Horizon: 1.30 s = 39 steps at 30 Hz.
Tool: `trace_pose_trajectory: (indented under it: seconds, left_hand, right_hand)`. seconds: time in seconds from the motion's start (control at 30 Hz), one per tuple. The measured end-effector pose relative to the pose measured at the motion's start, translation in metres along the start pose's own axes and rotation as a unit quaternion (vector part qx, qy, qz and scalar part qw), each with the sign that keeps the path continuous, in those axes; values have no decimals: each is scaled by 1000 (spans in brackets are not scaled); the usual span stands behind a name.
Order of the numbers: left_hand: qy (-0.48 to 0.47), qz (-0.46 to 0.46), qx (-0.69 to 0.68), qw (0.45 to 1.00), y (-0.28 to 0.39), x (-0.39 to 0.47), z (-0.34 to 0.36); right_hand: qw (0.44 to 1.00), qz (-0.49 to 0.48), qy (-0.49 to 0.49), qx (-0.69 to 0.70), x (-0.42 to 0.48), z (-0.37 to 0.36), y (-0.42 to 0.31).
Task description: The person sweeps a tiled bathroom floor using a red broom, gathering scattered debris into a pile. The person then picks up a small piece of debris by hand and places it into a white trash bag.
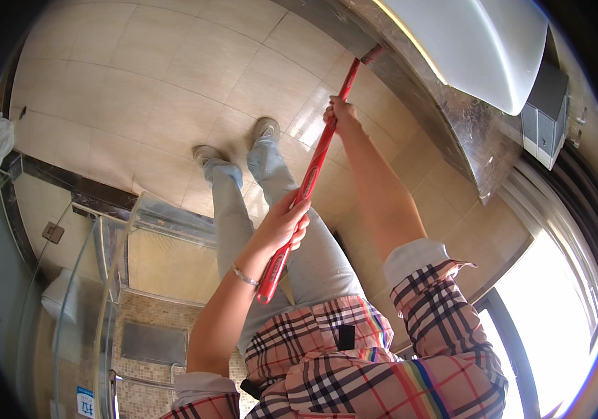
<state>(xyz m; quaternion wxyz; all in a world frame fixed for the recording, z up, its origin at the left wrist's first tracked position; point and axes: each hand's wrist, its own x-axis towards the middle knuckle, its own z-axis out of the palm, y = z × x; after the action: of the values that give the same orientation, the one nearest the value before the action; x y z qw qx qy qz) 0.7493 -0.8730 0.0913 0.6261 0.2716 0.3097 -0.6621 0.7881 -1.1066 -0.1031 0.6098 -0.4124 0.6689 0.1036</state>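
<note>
A long red pole (pixel 317 163) runs from near my waist out to the base of a stone-edged counter. My left hand (pixel 284 225) is wrapped around its lower part, close to the rounded butt end. Farther up, my right hand (pixel 340 113) grips the same pole with the arm stretched forward. At the far end sits a small reddish head (pixel 371 54), pushed against the dark skirting under the counter. Whether it belongs to a mop or a broom I cannot tell, since much of it is hidden.
Beige floor tiles (pixel 173 78) lie under my shoes (pixel 266 130). To the right, a white basin (pixel 493 57) overhangs the dark stone counter (pixel 480 141), whose corner juts out. Glass shower panels (pixel 81 293) with dark stone curbs (pixel 89 191) stand at left. A bright window (pixel 545 283) is at lower right.
</note>
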Motion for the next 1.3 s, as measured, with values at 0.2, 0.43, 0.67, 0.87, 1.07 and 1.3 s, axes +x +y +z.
trace_pose_trajectory:
  seconds: [0.2,0.43,0.67,0.87,1.07,1.3]
  left_hand:
    - [0,11,-3,1000,-3,-23,10]
    - [93,-70,75,990,-24,-124,-18]
    - [24,-88,258,962,-6,-155,-15]
    - [-186,-46,179,965,26,-63,21]
    - [-228,152,128,953,39,46,68]
    - [-26,417,344,841,98,-3,63]
  right_hand:
    - [998,-21,-49,-24,-34,-4,-1]
    - [982,14,-131,136,-132,-1,102]
    - [911,139,-83,379,-184,-36,110]
    - [866,46,-85,490,-119,-121,75]
    - [909,70,138,387,3,-195,64]
    - [933,106,-78,335,16,-106,-1]
